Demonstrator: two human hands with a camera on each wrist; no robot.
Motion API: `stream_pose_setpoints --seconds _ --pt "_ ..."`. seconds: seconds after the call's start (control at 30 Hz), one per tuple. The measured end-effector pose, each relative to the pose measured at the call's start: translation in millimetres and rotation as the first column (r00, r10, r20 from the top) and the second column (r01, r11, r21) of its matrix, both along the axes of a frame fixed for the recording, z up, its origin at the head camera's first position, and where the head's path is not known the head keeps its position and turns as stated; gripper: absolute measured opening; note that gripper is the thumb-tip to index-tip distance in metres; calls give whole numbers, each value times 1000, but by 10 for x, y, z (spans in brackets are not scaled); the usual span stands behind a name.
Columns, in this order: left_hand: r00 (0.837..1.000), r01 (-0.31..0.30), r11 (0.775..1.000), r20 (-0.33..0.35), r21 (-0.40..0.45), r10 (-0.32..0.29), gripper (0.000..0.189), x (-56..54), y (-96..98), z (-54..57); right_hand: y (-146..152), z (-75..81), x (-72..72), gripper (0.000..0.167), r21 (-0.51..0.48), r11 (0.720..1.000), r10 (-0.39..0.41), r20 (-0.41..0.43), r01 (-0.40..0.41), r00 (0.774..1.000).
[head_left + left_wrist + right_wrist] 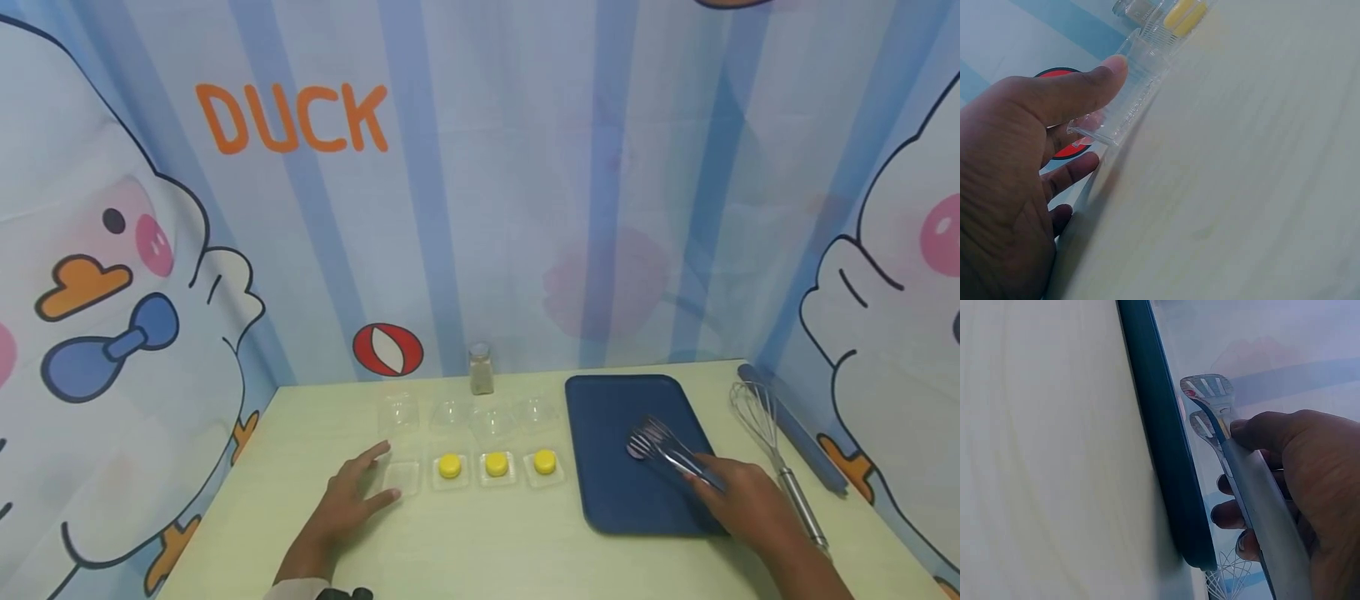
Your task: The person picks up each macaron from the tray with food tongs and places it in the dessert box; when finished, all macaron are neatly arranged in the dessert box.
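Observation:
My left hand (348, 500) is beside a clear plastic tray base (402, 478), the leftmost in a row, with nothing on it. The thumb is right at its near corner, and the index finger extends past its far side. In the left wrist view the thumb overlaps this clear base (1141, 75). My right hand (750, 504) grips metal serving tongs (678, 454) with slotted heads, above the dark blue tray (615, 500). In the right wrist view the thumb presses one arm of the tongs (1260, 500), fingers are behind the other, and the heads stand slightly apart.
Three clear bases right of the first each bear a round yellow piece (497, 464). Several clear dome lids (491, 421) lie behind them. A small glass shaker (481, 371) stands at the back. A whisk (787, 483) and a long blue bar (798, 437) lie at the right.

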State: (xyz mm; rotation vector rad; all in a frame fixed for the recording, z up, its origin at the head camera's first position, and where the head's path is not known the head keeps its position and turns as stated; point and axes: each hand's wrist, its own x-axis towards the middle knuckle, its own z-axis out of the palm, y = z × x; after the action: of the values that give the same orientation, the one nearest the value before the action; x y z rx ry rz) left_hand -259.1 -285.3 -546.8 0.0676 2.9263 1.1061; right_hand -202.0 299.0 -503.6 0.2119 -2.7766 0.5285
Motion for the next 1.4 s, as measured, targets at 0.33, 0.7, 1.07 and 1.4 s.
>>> stream_pose_setpoints --seconds 0.33,0.7,1.07,1.4 --pt "1000 -11 1000 17 16 10 87 16 0 -1 13 -18 -21 42 -1 1000 27 42 -27 999" --pt "1000 -17 999 21 30 16 86 30 3 11 22 -22 -28 43 25 999 22 67 -24 998" --pt "1000 4 1000 -4 18 -4 84 36 -26 -12 -4 -19 -11 43 11 1000 19 63 -20 998" --pt "1000 7 1000 -15 27 -7 84 18 -15 6 -43 6 -12 38 -22 998 60 -24 -61 998"
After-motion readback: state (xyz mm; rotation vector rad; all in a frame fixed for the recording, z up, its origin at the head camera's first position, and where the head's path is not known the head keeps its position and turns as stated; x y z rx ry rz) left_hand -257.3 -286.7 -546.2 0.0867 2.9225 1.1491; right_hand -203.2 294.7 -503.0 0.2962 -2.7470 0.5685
